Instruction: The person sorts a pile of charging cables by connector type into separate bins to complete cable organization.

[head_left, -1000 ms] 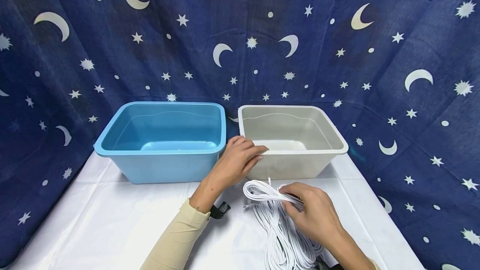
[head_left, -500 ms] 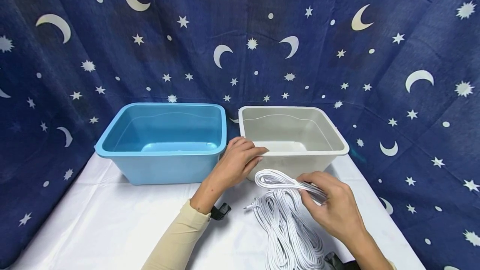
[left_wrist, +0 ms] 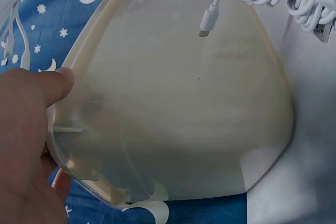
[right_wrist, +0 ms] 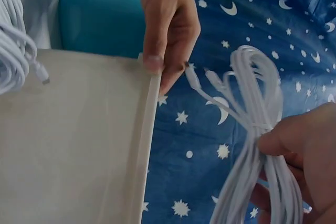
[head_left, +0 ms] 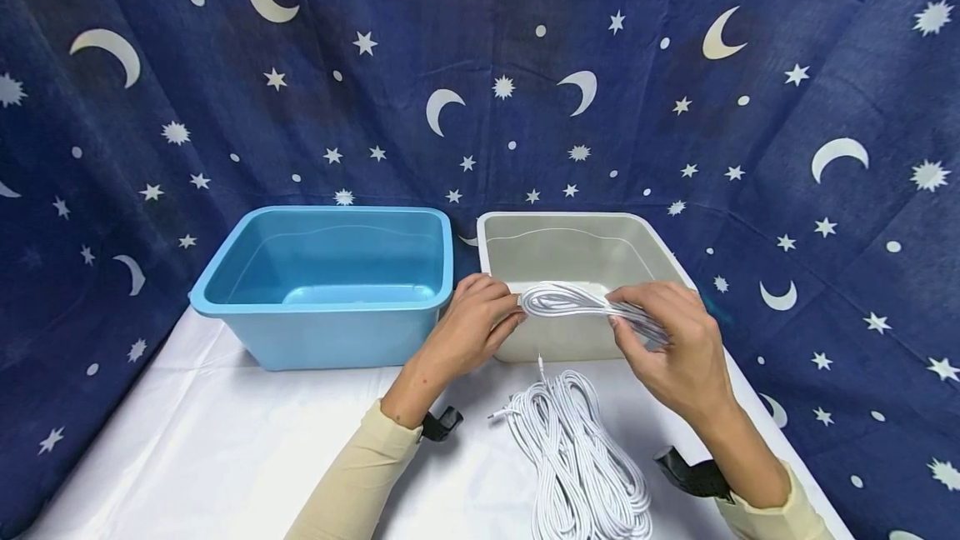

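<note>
My left hand (head_left: 472, 319) grips the front-left part of the grey bin's (head_left: 562, 342) rim; in the left wrist view the thumb (left_wrist: 59, 85) lies on the outside, with fingers over the inner side. Just above that bin's front rim, my right hand (head_left: 671, 348) pinches a coiled white USB cable (head_left: 562, 300) around its middle. The right wrist view shows the bundle's loops (right_wrist: 257, 82) and two connector ends (right_wrist: 193, 78) hanging free. On the table in front of the bin lie more coiled white cables (head_left: 577, 465), with connectors sticking out at their far end.
A blue bin (head_left: 330, 340) stands left of the grey one, close beside it. White cloth (head_left: 225, 457) covers the table. Behind and at both sides hangs a dark blue curtain (head_left: 480, 65) with moons and stars.
My right hand has lifted one coiled cable off the pile, carrying it up and forward to the grey bin's front rim. My left hand stays on the rim.
</note>
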### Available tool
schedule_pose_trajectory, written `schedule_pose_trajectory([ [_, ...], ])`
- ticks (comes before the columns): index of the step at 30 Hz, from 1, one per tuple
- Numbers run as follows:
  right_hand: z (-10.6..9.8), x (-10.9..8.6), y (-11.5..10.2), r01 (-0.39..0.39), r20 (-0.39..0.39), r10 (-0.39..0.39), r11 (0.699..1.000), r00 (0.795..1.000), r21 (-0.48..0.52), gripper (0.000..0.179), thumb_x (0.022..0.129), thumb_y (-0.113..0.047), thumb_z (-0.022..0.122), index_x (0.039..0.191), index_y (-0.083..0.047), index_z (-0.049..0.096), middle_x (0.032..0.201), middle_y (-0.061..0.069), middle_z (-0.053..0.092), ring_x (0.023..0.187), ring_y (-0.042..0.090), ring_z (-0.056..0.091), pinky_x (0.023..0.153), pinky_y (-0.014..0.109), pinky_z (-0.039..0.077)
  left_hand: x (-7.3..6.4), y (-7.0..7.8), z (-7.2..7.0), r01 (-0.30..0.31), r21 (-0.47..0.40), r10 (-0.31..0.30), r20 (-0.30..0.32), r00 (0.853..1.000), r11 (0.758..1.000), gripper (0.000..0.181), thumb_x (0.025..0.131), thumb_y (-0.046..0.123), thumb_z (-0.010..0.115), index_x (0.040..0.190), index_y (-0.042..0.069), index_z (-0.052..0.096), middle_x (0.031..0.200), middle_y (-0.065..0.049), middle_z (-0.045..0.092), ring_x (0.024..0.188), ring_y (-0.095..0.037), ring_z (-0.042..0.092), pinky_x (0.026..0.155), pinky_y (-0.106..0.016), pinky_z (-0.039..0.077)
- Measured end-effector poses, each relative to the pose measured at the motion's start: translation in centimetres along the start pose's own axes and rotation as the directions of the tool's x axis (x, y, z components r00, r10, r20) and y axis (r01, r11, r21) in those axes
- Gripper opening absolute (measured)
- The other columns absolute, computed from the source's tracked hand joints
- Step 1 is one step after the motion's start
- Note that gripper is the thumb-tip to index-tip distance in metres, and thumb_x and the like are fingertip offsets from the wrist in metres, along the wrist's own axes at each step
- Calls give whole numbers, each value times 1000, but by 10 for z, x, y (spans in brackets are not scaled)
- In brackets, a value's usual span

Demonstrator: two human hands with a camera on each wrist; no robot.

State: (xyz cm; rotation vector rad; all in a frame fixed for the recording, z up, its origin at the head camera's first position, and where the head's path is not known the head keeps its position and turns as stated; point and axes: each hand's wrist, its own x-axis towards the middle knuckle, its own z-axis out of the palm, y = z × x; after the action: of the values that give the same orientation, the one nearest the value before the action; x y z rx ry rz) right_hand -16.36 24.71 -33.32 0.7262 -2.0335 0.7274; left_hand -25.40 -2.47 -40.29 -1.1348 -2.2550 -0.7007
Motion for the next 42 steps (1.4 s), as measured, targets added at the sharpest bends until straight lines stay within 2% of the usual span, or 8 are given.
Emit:
schedule_pose_trajectory([
  [6, 2, 13, 15, -44, -40, 43, 999, 998, -18, 23, 84, -5, 78, 107, -8, 81, 98, 5, 78, 98, 22, 63, 92, 30, 36, 0, 0, -1, -6, -2, 6, 4, 1000, 1000, 25, 110, 24, 61, 129, 22, 76, 97, 8, 66, 102, -15, 59, 115, -43, 35],
  [11, 8, 24, 32, -52, -45, 51, 998, 998, -25, 23, 84, -4, 79, 107, -8, 81, 98, 5, 79, 98, 25, 63, 88, 37, 34, 0, 0, 0, -8, -8, 8, 2, 1000, 1000, 26, 110, 24, 60, 132, 22, 75, 95, 8, 65, 100, -15, 58, 115, -43, 35],
  [15, 16, 30, 46, -66, -14, 65, 997, 998, -48, 24, 84, -1, 79, 107, -7, 80, 97, 7, 78, 97, 26, 63, 86, 41, 32, -1, 0, 0, -5, -10, 5, 4, 1000, 1000, 27, 110, 24, 60, 132, 22, 75, 96, 8, 65, 100, -15, 58, 116, -43, 35],
  [21, 30, 34, 64, -97, 94, 102, 994, 990, -59, 21, 83, 2, 77, 102, -7, 78, 94, 7, 77, 93, 27, 64, 83, 46, 35, -1, 0, 0, -1, -14, 1, 7, 1000, 1000, 27, 110, 24, 60, 132, 22, 75, 96, 8, 66, 100, -15, 58, 116, -43, 35],
  [26, 41, 33, 77, -116, 167, 124, 992, 978, -55, 17, 83, 4, 76, 98, -4, 76, 93, 8, 76, 89, 28, 65, 83, 42, 44, 0, 0, 0, -4, -11, 5, 11, 1000, 1000, 27, 110, 25, 60, 132, 22, 75, 97, 8, 66, 101, -15, 59, 116, -43, 35],
  [34, 51, 28, 89, -147, 212, 151, 989, 965, -34, 17, 81, 5, 76, 95, -4, 75, 88, 8, 74, 85, 28, 63, 80, 40, 42, -1, 0, 0, 4, -14, -4, 20, 1000, 1000, 27, 110, 25, 61, 133, 22, 74, 98, 8, 66, 103, -15, 58, 117, -44, 34],
  [42, 51, 26, 92, -204, 170, 212, 977, 962, -62, 9, 87, 3, 73, 94, -2, 75, 94, 11, 75, 88, 28, 66, 78, 31, 44, -1, 0, 0, 2, -8, -1, 22, 1000, 1000, 27, 111, 26, 60, 134, 23, 74, 99, 8, 66, 104, -16, 59, 117, -45, 34],
])
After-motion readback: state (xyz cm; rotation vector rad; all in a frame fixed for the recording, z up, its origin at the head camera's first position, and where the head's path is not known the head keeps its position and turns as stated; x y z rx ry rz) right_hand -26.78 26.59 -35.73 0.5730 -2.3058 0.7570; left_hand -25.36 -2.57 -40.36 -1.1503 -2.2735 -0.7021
